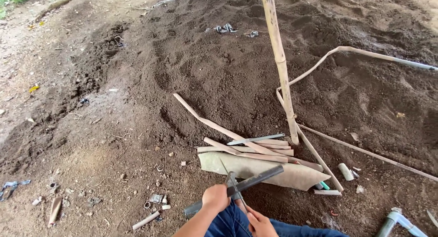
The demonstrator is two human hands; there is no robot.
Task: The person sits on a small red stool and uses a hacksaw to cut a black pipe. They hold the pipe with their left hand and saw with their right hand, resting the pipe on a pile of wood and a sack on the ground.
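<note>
I sit on bare soil with my blue-trousered knee (232,225) at the bottom edge. My left hand (216,198) is closed around a long dark metal file (262,175), which slants up to the right over a tan sheet (296,177). My right hand (260,222) grips the lower end of a thin pointed metal blade (232,182), apparently shears. The blade crosses the file and points up to the left. Both hands are close together, just above my knee.
An upright bamboo pole (280,68) stands in the dark soil mound (219,77). Several cut sticks (246,149) and a knife blade (255,139) lie behind the sheet. A bent thin branch (346,49), a white tube (346,172) and a grey pipe (396,220) are at the right.
</note>
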